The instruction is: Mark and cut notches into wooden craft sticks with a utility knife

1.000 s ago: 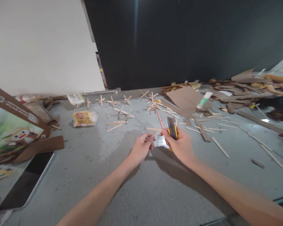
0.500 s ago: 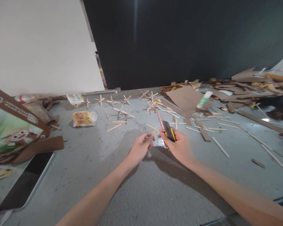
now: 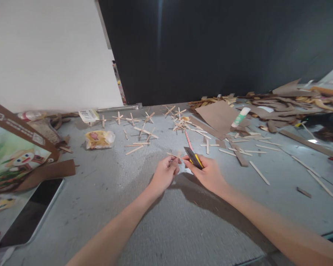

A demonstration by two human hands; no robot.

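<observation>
My left hand point(image 3: 164, 174) pinches a thin wooden stick point(image 3: 173, 155) that points up and to the left. My right hand point(image 3: 208, 173) grips a yellow and black utility knife point(image 3: 193, 158), its dark blade end tilted toward the stick. The two hands nearly touch above the grey table point(image 3: 166, 221). A pink pencil point(image 3: 188, 140) lies on the table just beyond the knife.
Several glued stick crosses point(image 3: 144, 122) and loose sticks point(image 3: 259, 173) lie beyond the hands. Brown cardboard sheets point(image 3: 219, 116), scraps and a glue stick point(image 3: 240, 117) are at the right. A dark tablet point(image 3: 30, 214), a printed box point(image 3: 13, 155) and a yellow packet point(image 3: 99, 139) sit left.
The knife has tilted from upright to leaning left toward the stick. Both hands have shifted slightly left and the stick's free end has swung left.
</observation>
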